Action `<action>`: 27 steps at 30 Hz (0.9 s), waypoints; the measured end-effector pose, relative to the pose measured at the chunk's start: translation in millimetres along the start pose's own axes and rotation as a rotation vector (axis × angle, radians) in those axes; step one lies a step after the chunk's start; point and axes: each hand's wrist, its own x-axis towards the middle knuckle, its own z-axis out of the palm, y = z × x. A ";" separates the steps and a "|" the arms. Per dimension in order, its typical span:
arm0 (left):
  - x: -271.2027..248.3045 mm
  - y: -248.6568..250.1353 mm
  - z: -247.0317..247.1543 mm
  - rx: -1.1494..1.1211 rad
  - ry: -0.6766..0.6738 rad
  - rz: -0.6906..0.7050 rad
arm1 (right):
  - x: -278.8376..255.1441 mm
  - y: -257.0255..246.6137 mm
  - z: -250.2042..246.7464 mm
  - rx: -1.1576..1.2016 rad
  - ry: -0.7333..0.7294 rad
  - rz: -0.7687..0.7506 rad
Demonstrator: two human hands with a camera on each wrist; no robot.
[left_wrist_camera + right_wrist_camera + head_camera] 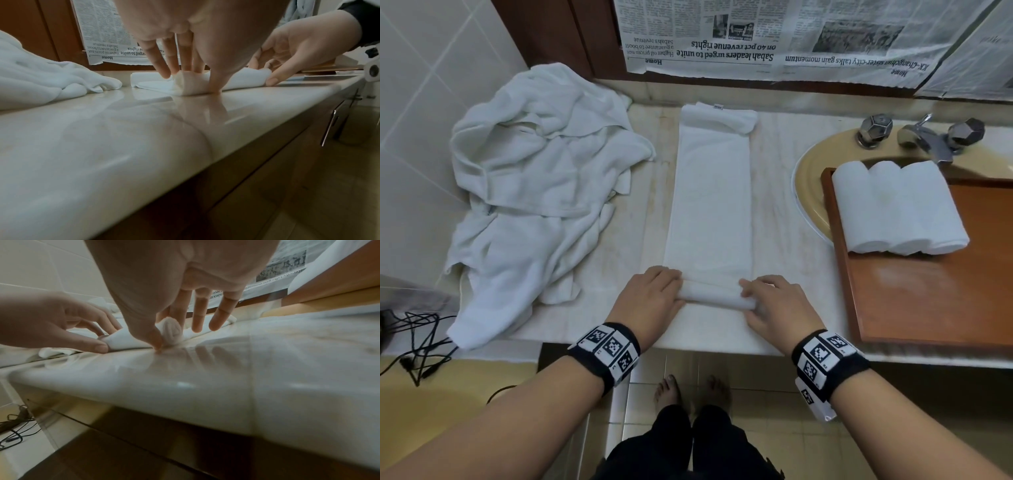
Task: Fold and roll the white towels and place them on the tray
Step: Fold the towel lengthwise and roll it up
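Observation:
A white towel (710, 192) folded into a long strip lies on the marble counter (784, 212), running away from me. Its near end is wound into a small roll (714, 295). My left hand (664, 291) pinches the roll's left end, fingers over the top and thumb on the near side (216, 87). My right hand (767, 301) pinches the right end (171, 331) in the same way. Three rolled white towels (897, 209) lie side by side at the far end of the wooden tray (928, 308) on the right. A heap of unfolded white towels (544, 192) lies at the left.
The tray rests partly over a beige sink (811, 178) with a chrome faucet (924, 137) behind it. Newspaper (756, 34) covers the wall at the back. Black cables (417, 342) lie at the lower left. The counter's front edge (688, 349) runs just below my wrists.

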 end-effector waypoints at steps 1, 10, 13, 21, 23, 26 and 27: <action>0.9 -2.1 0.3 -0.009 0.003 0.011 | 0.8 0.2 -1.8 0.004 -0.016 0.014; -4.9 -14.6 4.5 -0.012 0.023 -0.009 | 1.0 0.7 1.2 -0.006 0.015 0.037; -5.2 -14.9 3.8 -0.063 0.023 -0.084 | 2.5 0.1 0.3 -0.006 0.033 0.020; -3.4 -14.3 -0.4 -0.145 -0.093 -0.305 | 16.5 7.2 -8.5 0.104 -0.065 0.038; -4.2 -12.5 -1.5 -0.234 -0.095 -0.340 | 21.9 7.0 -11.9 0.176 -0.117 0.096; -0.6 -13.2 -4.1 -0.374 -0.109 -0.410 | 28.5 6.2 -15.8 0.286 -0.174 0.203; 2.3 -14.2 -6.0 -0.402 -0.114 -0.436 | 29.8 6.3 -16.5 0.331 -0.184 0.245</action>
